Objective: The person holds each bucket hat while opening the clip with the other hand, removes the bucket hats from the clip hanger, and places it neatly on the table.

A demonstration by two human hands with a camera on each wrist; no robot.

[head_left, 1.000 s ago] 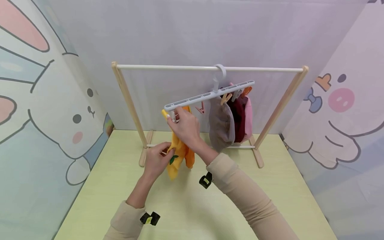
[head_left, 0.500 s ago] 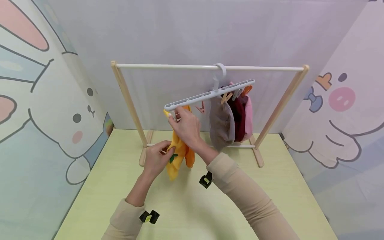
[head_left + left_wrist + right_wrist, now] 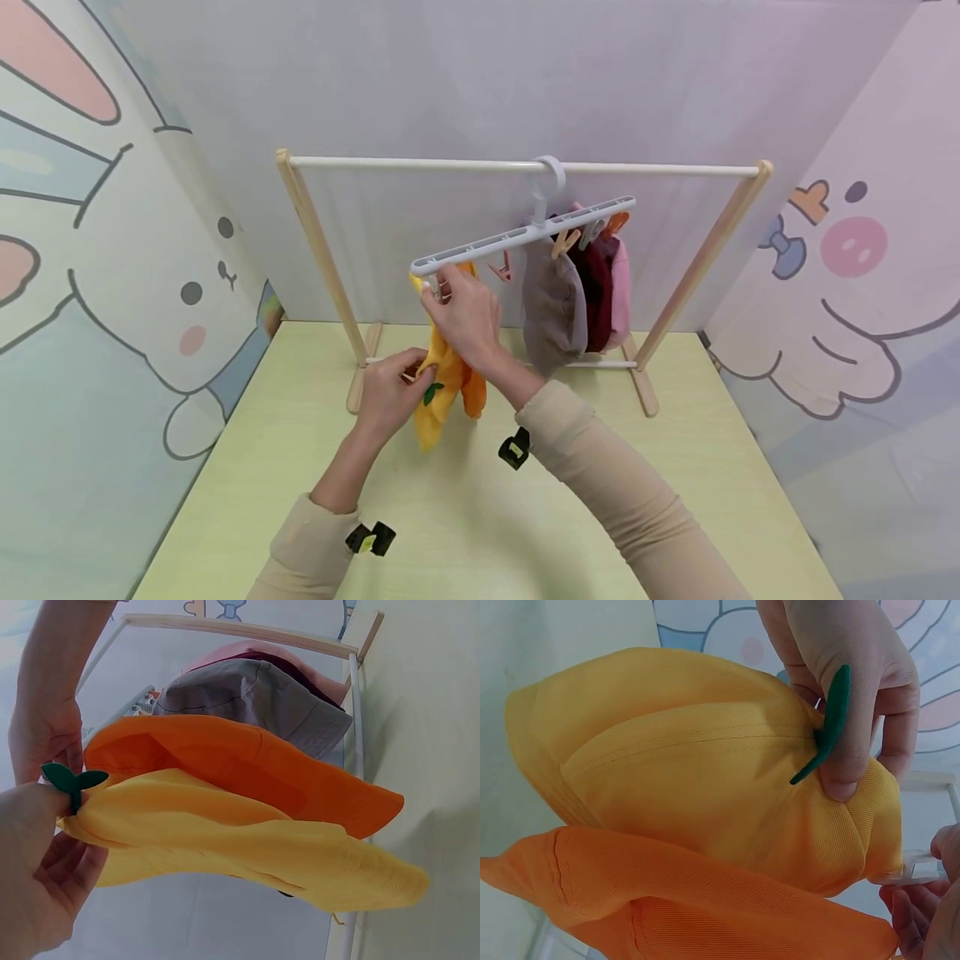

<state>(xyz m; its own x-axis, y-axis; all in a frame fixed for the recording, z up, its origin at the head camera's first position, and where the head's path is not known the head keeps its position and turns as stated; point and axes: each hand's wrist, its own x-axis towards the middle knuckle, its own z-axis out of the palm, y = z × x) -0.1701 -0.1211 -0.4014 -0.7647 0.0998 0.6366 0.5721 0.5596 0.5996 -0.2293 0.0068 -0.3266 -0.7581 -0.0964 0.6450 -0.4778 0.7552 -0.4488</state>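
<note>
A yellow bucket hat with a green felt leaf hangs folded below the left end of the pale grey hanger. My left hand pinches its fabric beside the leaf. Higher up, at the hanger's end, my right hand pinches a whitish clip, which is at the edge of the yellow hat. Right behind the yellow hat hangs an orange bucket hat; my right hand hides its top in the head view.
A wooden rack with a white rail carries the hanger. On its right half hang a grey hat, a maroon hat and a pink hat, with clips above. A pink clip dangles mid-hanger. The pale tabletop lies below.
The yellow hat's upper edge, which stuck out left of the clip, has shifted slightly right under the hanger's end. Both hands keep almost the same place and hold.
</note>
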